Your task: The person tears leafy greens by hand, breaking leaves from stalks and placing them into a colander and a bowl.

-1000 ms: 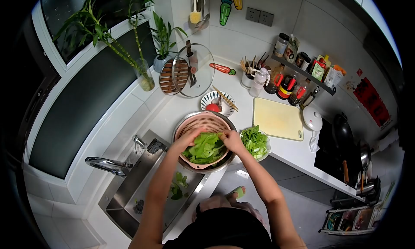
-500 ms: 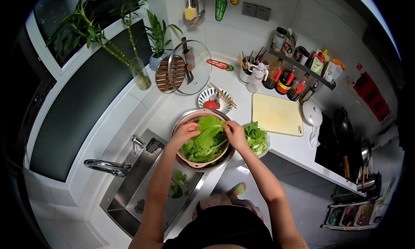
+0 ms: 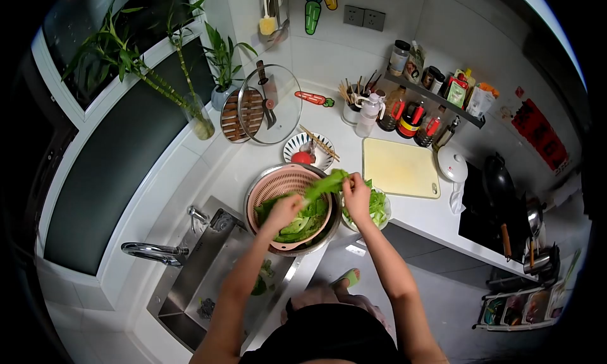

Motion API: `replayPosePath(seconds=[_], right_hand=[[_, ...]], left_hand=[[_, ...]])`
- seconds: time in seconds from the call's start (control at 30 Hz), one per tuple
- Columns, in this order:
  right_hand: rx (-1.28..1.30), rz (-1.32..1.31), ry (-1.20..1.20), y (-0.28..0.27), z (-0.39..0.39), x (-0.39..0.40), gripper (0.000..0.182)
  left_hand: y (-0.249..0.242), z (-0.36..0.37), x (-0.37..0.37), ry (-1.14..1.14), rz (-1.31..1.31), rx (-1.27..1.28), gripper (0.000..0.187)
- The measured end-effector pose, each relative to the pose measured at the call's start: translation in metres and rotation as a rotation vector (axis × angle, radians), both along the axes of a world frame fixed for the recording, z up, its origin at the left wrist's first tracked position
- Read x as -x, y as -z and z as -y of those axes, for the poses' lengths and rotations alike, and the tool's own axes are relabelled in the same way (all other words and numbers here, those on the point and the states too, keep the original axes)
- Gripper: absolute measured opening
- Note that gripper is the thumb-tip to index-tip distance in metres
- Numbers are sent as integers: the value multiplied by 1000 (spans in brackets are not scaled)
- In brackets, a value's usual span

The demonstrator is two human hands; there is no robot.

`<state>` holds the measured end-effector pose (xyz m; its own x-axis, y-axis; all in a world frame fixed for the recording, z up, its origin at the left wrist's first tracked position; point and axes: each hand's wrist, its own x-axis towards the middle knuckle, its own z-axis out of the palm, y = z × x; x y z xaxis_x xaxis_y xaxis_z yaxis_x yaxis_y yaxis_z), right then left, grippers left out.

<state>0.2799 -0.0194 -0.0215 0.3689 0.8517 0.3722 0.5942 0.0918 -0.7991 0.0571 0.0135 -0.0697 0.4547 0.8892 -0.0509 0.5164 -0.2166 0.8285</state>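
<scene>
2 hands in view, both the person's own. Right hand (image 3: 356, 193) pinches 1 lettuce leaf (image 3: 327, 183), fingers closed on its end, leaf lifted between the colander and the plate of greens. Left hand (image 3: 284, 210) sits over the 1 pink colander (image 3: 278, 182), fingers curled down into the loose leaves (image 3: 302, 224) inside; can't tell exactly what they grip. Colander nests in 1 steel bowl (image 3: 256, 188) at the counter edge just beside the sink (image 3: 190, 282). 1 plate of torn greens (image 3: 378, 207) just right of the bowl, touching or nearly so. 1 pale cutting board (image 3: 398, 168) behind it. 1 patterned plate (image 3: 292, 147) carrying a red item and 1 pair of chopsticks. 1 glass lid (image 3: 272, 105) leaning upright against a wooden trivet. 1 faucet (image 3: 152, 252). 2 carrot-shaped wall decorations, 1 more on the counter. Bottle and jar labels on the shelf (image 3: 436, 98) too small to read.
</scene>
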Motion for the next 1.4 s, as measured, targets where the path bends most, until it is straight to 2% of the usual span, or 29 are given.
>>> replayPosePath(seconds=[0.03,0.07,0.1,0.2,0.27,0.37,0.43,0.5,0.57,0.63,0.7,0.73,0.77,0.87,0.93,0.97,1.03,1.1,1.17,1.27,1.33,1.4], right_hand=[[-36,-98,-6,-5,3,-3,13],[-34,-156,-5,-11,4,-4,14],[-36,-210,-17,-9,1,-6,14],[-97,-320,-27,-13,-11,1,16],[-110,-81,-6,-12,-17,6,15],[-51,-196,-102,-30,-10,23,15],[-62,-204,-144,-23,-9,25,16],[-140,-264,-293,-19,-4,25,17],[-68,-282,-330,-19,1,20,17],[162,-453,-386,-35,10,18,15],[144,-577,-444,-42,12,31,8],[125,-603,-437,-51,16,44,9],[-300,-120,-455,-34,2,50,10],[-182,-336,-475,-9,-6,65,15],[161,-448,-470,-6,-6,65,15],[164,-448,-473,-4,-5,62,15],[121,-524,-415,-10,0,56,18],[74,-576,-349,-2,-3,50,14],[24,-718,-310,2,-8,43,10],[31,-760,-306,-8,-8,44,6],[57,-775,-315,-12,-4,48,8],[75,-873,-231,-19,-1,53,23]], left_hand=[[9,-14,11,13,239,-118,15],[20,-30,26,-22,359,78,16],[-26,-21,26,-81,530,174,17],[-70,-28,34,-143,604,258,15],[-80,-33,37,-157,611,256,13],[-88,-35,37,-217,635,226,12],[-82,-42,47,-229,683,266,13],[-81,-40,53,-241,729,311,13],[-90,-34,50,-315,797,321,10],[-89,-34,46,-343,743,293,10],[-88,-34,39,-365,688,262,10],[-85,-35,36,-271,650,290,12],[-83,-35,31,-178,611,316,14],[-77,-34,10,-60,648,347,17],[-79,-30,10,0,631,364,25],[-79,-28,14,-4,632,366,25],[-81,-24,23,-81,806,421,32],[-77,-12,32,-62,746,439,39],[-75,11,35,-97,461,585,43],[-66,28,27,39,459,611,42],[-55,29,25,76,510,649,37],[-50,31,24,27,540,588,36]])
